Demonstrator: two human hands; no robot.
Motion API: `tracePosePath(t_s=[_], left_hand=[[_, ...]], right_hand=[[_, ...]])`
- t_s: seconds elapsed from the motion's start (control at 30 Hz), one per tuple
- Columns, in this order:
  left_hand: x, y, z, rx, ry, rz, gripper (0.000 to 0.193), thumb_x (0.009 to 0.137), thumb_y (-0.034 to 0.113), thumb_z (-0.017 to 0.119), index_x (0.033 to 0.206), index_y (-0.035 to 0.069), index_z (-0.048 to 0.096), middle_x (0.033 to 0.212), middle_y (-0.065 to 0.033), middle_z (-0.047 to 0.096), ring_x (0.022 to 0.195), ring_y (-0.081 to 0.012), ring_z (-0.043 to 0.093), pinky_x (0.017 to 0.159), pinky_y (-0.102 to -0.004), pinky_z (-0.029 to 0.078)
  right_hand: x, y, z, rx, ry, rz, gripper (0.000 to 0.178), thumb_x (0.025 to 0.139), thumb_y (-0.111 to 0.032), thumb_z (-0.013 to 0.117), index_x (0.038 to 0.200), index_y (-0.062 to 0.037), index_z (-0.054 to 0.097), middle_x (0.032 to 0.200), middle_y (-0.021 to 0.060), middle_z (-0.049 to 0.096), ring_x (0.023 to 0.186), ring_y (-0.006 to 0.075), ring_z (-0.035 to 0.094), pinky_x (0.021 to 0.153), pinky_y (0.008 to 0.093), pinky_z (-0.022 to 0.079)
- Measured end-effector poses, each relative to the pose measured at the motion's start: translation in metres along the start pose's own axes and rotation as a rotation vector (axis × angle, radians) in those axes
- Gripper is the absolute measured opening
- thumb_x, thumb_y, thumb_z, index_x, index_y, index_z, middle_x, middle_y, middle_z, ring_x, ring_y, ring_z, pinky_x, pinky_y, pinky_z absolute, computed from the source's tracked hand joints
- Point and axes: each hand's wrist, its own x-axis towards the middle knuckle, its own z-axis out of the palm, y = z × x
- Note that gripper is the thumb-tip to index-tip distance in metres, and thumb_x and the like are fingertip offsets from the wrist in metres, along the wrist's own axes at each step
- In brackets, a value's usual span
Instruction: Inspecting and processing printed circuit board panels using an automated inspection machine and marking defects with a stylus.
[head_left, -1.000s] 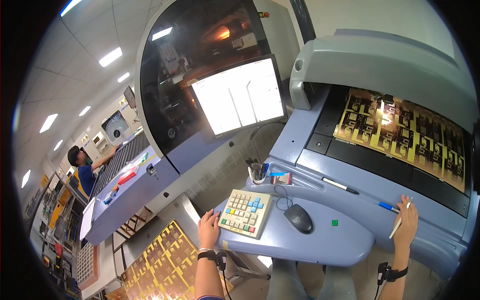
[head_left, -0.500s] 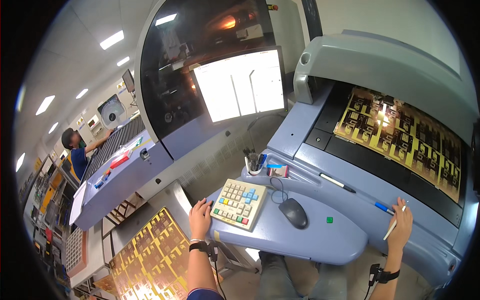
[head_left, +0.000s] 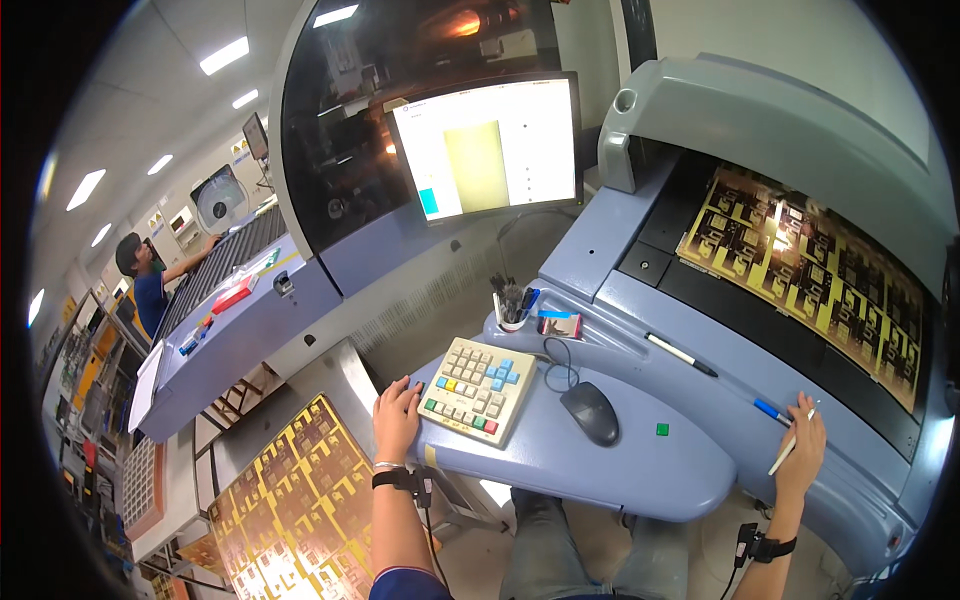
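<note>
Left hand point(head_left: 397, 412) rests flat at the near-left corner of the keypad point(head_left: 478, 389), fingers loosely spread and holding nothing, so the keys are within reach. Right hand point(head_left: 803, 450) sits on the grey ledge point(head_left: 700, 395) at the right, fingers pinched around a white stick point(head_left: 790, 445), its tip pointing up toward the panel bed; looks parked there so it can reach the gold panel point(head_left: 810, 270) lying flat under the hood. Blue pen point(head_left: 771, 410) lies just beside that hand, black pen point(head_left: 681, 355) further left on the same ledge. Mouse point(head_left: 590, 412) on the desk between the hands, small green square point(head_left: 662, 429) near it. Cup of pens point(head_left: 510, 305) at the far desk edge, small blue-red-black box point(head_left: 559, 324) beside it. Monitor point(head_left: 485, 150) far centre shows a pale yellowish rectangle. Another gold panel point(head_left: 290, 490) lies near-left, below desk level. Yellow triangular warning stickers point(head_left: 240, 150) on the far-left machines; too small to tell more. Another person point(head_left: 145, 280) works far left
</note>
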Motion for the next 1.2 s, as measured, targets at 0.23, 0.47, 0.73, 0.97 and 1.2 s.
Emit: tracePosePath(t_s=[0.23,0.47,0.73,0.97,1.2], left_hand=[[-0.0034,0.002,-0.0017,0.018,0.048,0.005,0.026,0.095,0.022,0.055,0.116,0.018,0.071,0.132,-0.0032,0.061,0.125,-0.0256,0.052,0.109,-0.0441,0.034],[-0.0032,0.0037,-0.0017,-0.002,0.047,-0.016,0.026,0.095,0.021,0.055,0.115,0.017,0.071,0.132,-0.0039,0.061,0.125,-0.0254,0.053,0.109,-0.044,0.034],[-0.004,0.0003,-0.0005,-0.025,0.046,-0.018,0.026,0.095,0.022,0.056,0.115,0.019,0.071,0.132,-0.0018,0.061,0.128,-0.024,0.05,0.11,-0.0442,0.033],[-0.0036,0.003,-0.0012,-0.021,0.051,-0.013,0.026,0.095,0.021,0.056,0.115,0.019,0.071,0.131,-0.0018,0.062,0.128,-0.0242,0.051,0.109,-0.0435,0.034],[-0.0014,0.0018,-0.0022,-0.015,0.028,-0.012,0.026,0.094,0.022,0.057,0.115,0.02,0.071,0.132,-0.0016,0.061,0.128,-0.024,0.05,0.109,-0.043,0.034]], right_hand=[[-0.0014,0.0047,0.0032,-0.022,0.014,-0.039,0.021,0.087,0.004,0.054,0.104,-0.0034,0.064,0.128,0.0085,0.064,0.123,0.0312,0.056,0.103,0.0405,0.042],[-0.0016,0.0053,0.0028,-0.041,0.003,-0.042,0.022,0.087,0.003,0.054,0.106,-0.0033,0.064,0.13,0.0081,0.063,0.123,0.0312,0.056,0.103,0.0409,0.041],[-0.0008,0.0058,0.0036,-0.043,-0.01,-0.04,0.021,0.087,0.003,0.053,0.105,-0.0031,0.063,0.131,0.0073,0.062,0.124,0.0309,0.055,0.103,0.0412,0.041],[-0.001,0.0058,0.0024,-0.046,-0.015,-0.043,0.021,0.088,0.002,0.052,0.105,-0.0026,0.063,0.131,0.0088,0.062,0.125,0.0307,0.054,0.104,0.0418,0.041],[-0.0007,0.0046,0.0021,-0.037,-0.012,-0.045,0.02,0.088,0.002,0.051,0.104,-0.0009,0.063,0.13,0.0102,0.062,0.125,0.0309,0.055,0.105,0.0422,0.04]])
